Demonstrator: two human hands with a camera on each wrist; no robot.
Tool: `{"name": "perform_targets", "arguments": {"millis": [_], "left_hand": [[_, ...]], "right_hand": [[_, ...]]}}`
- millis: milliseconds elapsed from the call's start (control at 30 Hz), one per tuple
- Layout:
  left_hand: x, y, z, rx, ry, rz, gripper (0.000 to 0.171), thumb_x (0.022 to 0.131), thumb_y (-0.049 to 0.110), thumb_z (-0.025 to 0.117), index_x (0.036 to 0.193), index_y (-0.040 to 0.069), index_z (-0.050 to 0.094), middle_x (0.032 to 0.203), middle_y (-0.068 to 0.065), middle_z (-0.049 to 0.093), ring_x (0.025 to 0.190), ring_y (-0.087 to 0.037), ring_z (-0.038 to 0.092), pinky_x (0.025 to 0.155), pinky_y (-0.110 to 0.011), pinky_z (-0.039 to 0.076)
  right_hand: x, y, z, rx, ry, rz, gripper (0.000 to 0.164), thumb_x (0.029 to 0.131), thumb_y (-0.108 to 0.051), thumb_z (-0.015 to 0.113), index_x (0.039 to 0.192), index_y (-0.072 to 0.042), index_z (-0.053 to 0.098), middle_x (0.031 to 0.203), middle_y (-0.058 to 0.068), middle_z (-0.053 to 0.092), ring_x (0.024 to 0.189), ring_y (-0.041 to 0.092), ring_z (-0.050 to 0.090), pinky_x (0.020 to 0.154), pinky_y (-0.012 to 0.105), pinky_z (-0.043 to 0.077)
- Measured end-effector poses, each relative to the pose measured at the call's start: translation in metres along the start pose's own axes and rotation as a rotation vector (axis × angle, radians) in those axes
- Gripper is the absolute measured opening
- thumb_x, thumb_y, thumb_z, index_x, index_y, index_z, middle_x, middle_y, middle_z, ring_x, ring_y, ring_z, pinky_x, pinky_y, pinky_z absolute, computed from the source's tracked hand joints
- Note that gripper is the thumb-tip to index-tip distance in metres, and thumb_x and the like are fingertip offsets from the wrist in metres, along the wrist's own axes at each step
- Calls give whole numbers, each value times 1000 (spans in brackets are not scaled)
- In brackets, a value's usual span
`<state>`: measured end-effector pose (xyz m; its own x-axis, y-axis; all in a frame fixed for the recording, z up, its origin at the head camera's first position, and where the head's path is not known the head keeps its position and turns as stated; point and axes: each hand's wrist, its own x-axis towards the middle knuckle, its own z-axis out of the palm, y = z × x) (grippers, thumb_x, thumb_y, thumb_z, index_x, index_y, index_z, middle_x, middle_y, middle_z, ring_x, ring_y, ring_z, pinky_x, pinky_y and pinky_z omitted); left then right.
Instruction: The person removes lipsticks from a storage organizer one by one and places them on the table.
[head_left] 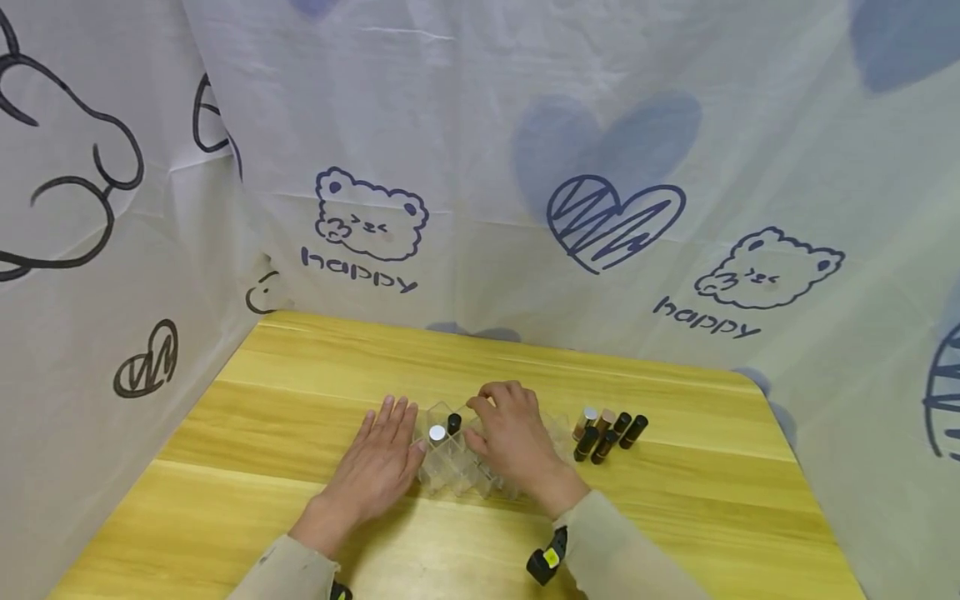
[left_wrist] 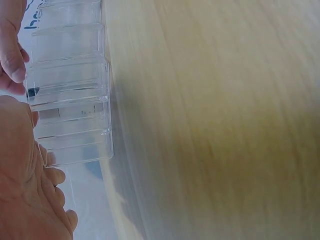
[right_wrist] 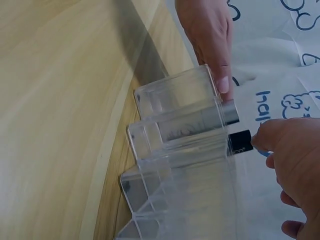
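Observation:
A clear, stepped lipstick holder [head_left: 452, 468] with diamond-shaped compartments stands on the table. Two lipstick tubes are upright in its left part: one with a silver top [head_left: 437, 433], one with a black top [head_left: 453, 422]. My left hand [head_left: 384, 454] lies along the holder's left side, its fingers straight and together. Over the middle of the holder is my right hand [head_left: 513, 437], fingers loosely bent and thumb apart from them. In the right wrist view, a fingertip [right_wrist: 261, 140] of that hand is right at the end of the black lipstick tube [right_wrist: 241, 143].
Right of the holder stands a group of several lipstick tubes, with a silver-topped tube [head_left: 587, 422], a brown-topped tube [head_left: 604, 422] and black tubes [head_left: 603, 447]. A printed white cloth [head_left: 480, 275] hangs behind the wooden table [head_left: 300, 400] and along its sides.

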<state>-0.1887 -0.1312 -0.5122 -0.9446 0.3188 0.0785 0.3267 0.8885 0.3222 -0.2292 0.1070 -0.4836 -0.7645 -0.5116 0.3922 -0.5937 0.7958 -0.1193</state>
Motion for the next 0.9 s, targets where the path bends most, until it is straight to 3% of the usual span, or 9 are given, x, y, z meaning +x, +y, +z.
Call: {"name": "perform_targets", "arguments": {"millis": [267, 700, 900], "left_hand": [[0, 0, 0, -4, -8, -3, 65, 116, 40, 32, 165, -2, 25, 172, -23, 24, 163, -38, 13, 133, -58, 12], [1, 0, 0, 2, -6, 2, 65, 116, 41, 32, 165, -3, 27, 172, -23, 24, 163, -39, 14, 133, -59, 13], [-1, 0, 1, -2, 4, -2, 65, 116, 40, 34, 164, -3, 28, 172, -23, 25, 163, -39, 15, 133, -58, 14]], "right_hand": [[8, -8, 7, -70, -41, -3, 29, 101, -36, 72, 119, -15, 75, 124, 6, 66, 116, 28, 58, 100, 50, 50], [11, -11, 13, -121, 47, -62, 19, 96, -33, 77, 105, -17, 78, 115, 3, 69, 105, 25, 59, 89, 45, 51], [12, -12, 15, -127, 32, -70, 18, 97, -33, 75, 103, -15, 77, 113, 4, 69, 105, 25, 59, 87, 44, 50]]}}
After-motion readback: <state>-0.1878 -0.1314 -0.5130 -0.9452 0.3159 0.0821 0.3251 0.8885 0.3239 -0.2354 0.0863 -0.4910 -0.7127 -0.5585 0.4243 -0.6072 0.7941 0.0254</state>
